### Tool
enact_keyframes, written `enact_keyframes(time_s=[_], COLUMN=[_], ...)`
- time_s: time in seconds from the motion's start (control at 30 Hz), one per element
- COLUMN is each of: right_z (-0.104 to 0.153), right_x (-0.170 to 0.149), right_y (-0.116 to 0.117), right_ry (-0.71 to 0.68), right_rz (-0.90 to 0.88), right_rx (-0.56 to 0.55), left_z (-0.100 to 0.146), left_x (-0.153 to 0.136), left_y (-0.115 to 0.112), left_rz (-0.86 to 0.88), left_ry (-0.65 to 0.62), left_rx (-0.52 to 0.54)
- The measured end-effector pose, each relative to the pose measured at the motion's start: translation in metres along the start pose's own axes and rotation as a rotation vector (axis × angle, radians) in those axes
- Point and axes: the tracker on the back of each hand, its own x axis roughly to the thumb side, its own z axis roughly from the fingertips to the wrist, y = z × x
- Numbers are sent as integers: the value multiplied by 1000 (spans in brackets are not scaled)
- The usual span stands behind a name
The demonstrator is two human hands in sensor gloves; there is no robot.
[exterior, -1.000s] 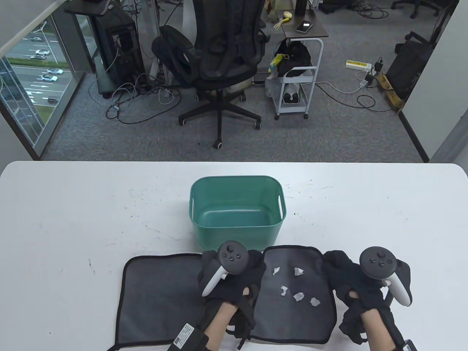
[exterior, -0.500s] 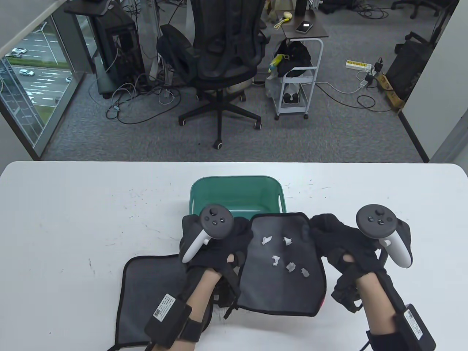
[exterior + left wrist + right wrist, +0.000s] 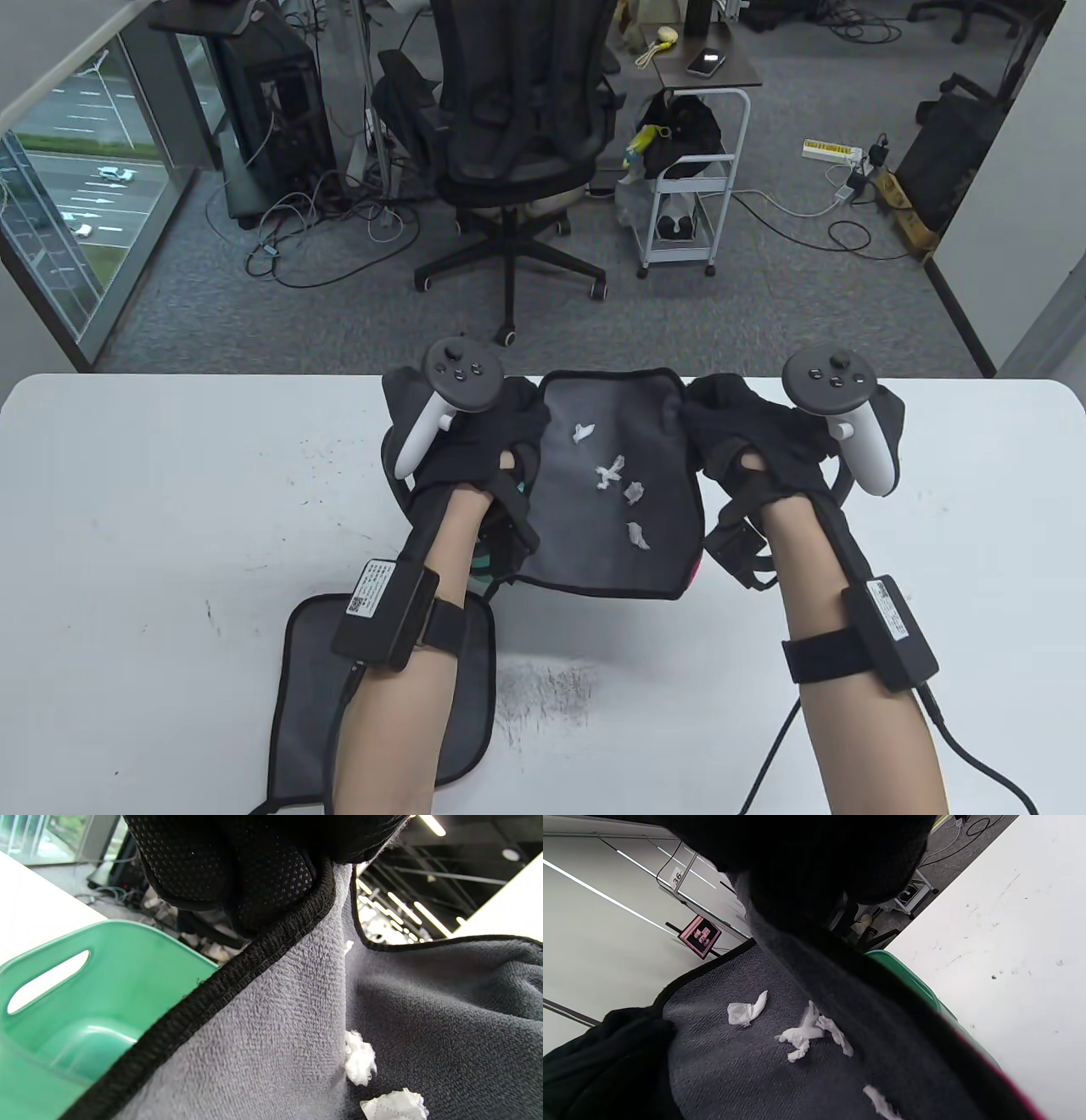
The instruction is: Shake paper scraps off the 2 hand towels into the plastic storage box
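Note:
Both hands hold a dark grey hand towel (image 3: 598,543) up in the air over the green plastic storage box (image 3: 63,1014), which it almost hides in the table view. My left hand (image 3: 501,416) grips its far left corner, my right hand (image 3: 721,416) its far right corner. Several white paper scraps (image 3: 615,475) lie on the sagging cloth (image 3: 746,1065). The left wrist view shows the towel's black hem (image 3: 237,963) pinched under my fingers (image 3: 237,866). A second grey hand towel (image 3: 467,679) lies flat on the table under my left forearm.
The white table (image 3: 170,509) has scuff marks near the front (image 3: 543,692). Beyond its far edge stand an office chair (image 3: 509,127) and a small white cart (image 3: 691,170) on grey carpet.
Both hands lifted the scrap-laden towel off the table and carried it away from me, over the green box. The scraps slid closer together on the cloth.

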Motion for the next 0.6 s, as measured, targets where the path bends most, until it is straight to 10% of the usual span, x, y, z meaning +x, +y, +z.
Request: enact_keyframes(time_s=[0.43,0.6], right_z=[-48,-62], right_x=[4,-4], right_y=[29,51], right_ry=[-200,-185], right_rz=[-313,-143], right_rx=[-186,-209], left_z=[-36,-47], left_x=[-20,-47], left_y=[13,-6], left_rz=[158,105], left_ry=[-112,-100], left_rx=[340,424])
